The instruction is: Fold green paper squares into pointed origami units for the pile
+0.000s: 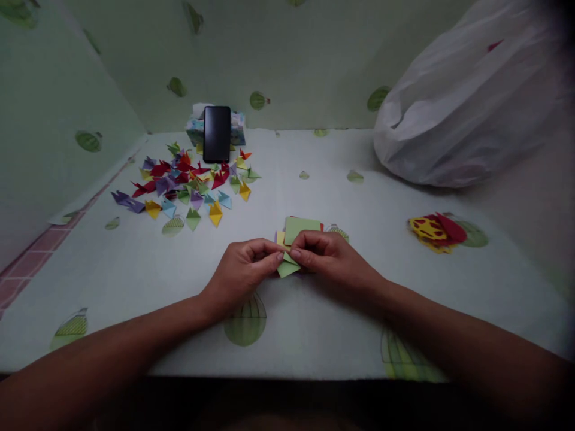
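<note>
Between my two hands is a small piece of light green origami paper (288,267), partly folded, with flaps showing. My left hand (246,267) pinches its left side between thumb and fingers. On the other side, the thumb and bent index finger of my right hand (331,257) grip its upper right. The fingertips hide part of the folds. Just behind lies a stack of square paper sheets (303,228), green on top, with yellow, red and purple edges peeking out.
A pile of folded paper cranes (179,179) in several colours spreads at the back left. Behind it a black phone (217,134) leans on a tissue box (238,129). A large white plastic bag (449,120) stands at the back right, with yellow and red cut-outs (435,230) nearer.
</note>
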`<move>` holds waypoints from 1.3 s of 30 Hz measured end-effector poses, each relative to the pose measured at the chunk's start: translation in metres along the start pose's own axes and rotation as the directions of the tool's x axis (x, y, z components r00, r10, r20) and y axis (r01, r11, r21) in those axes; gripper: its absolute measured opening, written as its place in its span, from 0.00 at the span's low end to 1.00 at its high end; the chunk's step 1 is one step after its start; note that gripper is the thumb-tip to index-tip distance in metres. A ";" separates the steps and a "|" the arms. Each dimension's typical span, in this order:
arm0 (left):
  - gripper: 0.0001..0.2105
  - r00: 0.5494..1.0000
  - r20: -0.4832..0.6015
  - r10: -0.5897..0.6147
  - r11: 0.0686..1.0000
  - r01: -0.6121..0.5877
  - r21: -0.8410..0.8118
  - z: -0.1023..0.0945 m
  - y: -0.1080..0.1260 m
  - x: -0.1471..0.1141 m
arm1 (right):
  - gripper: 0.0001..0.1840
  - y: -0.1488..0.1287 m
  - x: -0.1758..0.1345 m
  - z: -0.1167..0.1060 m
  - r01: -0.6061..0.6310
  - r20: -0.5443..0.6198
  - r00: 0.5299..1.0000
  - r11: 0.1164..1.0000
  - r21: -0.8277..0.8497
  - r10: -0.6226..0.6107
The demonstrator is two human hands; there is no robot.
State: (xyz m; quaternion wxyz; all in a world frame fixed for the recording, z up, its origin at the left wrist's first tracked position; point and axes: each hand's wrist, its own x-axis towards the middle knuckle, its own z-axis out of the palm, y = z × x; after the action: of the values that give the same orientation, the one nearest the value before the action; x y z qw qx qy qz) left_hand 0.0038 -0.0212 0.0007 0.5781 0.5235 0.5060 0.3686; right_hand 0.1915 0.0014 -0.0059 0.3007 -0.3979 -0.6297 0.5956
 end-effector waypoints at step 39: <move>0.07 0.999 0.035 -0.007 0.995 0.011 -0.095 0.000 -0.008 0.001 | 0.12 0.017 -0.003 0.016 0.405 0.012 0.798 0.521 -0.751 -0.602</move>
State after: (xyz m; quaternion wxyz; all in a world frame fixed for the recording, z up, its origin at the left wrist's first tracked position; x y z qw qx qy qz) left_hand 0.0028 -0.0214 -0.0069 0.6127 0.4992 0.4801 0.3806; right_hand 0.1815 -0.0094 -0.0243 0.3560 -0.3526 -0.8557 0.1289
